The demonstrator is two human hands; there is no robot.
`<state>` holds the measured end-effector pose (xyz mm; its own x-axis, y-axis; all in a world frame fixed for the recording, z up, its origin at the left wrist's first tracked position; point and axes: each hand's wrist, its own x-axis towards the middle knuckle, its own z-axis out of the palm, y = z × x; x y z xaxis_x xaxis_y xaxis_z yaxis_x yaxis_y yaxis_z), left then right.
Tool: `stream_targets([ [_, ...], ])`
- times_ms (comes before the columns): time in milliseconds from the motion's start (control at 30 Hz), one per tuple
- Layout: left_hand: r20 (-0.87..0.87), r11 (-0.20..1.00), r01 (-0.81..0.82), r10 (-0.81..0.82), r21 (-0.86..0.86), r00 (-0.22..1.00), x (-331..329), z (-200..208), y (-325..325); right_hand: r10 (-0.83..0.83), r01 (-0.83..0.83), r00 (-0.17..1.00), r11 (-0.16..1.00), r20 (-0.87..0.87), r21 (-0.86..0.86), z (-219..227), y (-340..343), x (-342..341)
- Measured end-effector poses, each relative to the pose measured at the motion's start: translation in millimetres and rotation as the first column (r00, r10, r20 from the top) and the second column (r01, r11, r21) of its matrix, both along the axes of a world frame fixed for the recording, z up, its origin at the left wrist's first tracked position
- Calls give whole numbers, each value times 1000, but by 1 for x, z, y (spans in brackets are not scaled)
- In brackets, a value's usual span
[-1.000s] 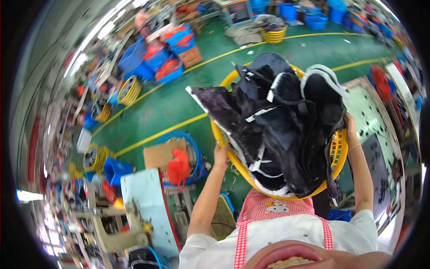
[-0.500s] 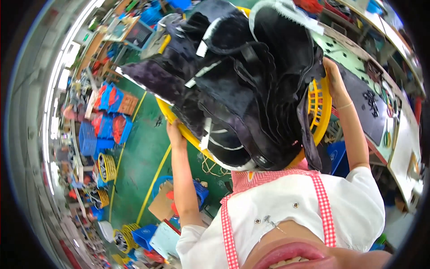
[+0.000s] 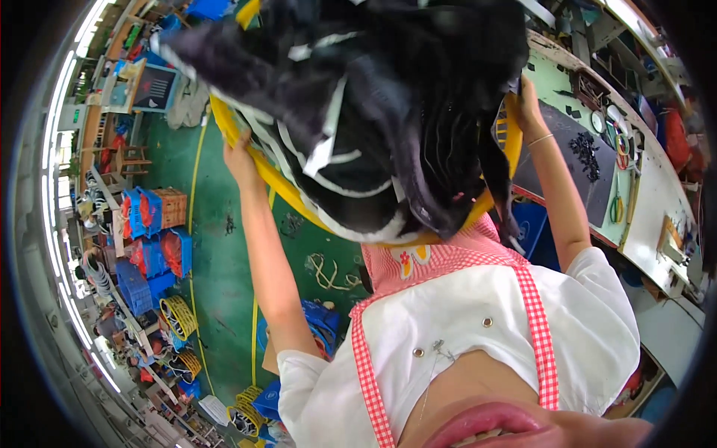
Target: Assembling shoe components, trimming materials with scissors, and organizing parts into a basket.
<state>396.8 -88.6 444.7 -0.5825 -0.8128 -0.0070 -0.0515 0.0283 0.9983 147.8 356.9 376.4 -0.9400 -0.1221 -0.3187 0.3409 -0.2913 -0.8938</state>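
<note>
A round yellow plastic basket [image 3: 290,195] is held out in front of my body, off the floor. Black plush and smooth pieces with white edges [image 3: 418,112] fill it in a heap that rises above the rim and partly hangs over the near and right sides. The upper part of the heap is blurred. My left hand [image 3: 243,158] grips the rim at the left, fingers curled over it. On the right side my right hand [image 3: 529,108] holds the rim, its fingers partly hidden behind the basket.
To the right runs a long workbench [image 3: 549,160] with a dark mat, a pile of small black pieces [image 3: 584,155] and scissors [image 3: 617,210]. Blue crates [image 3: 135,287] and yellow baskets [image 3: 178,317] line the left. Pale cord [image 3: 328,272] lies on the green floor.
The basket and both hands have shifted up and left in the view, and the overhanging pieces have swung. The workbench and crates appear displaced too. Both hands keep their hold.
</note>
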Motion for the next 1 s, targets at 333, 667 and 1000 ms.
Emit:
stream_targets([
  [333,148,967,96,-62,-235,987,-91,13,-50,-92,118,982,981,-167,155,3,6,21],
  [667,247,866,150,-32,-476,968,-99,2,-90,78,53,903,956,-423,289,61,-33,95],
  [1000,387,21,412,-299,-911,872,-80,112,112,263,-253,964,947,27,-195,54,-27,62],
])
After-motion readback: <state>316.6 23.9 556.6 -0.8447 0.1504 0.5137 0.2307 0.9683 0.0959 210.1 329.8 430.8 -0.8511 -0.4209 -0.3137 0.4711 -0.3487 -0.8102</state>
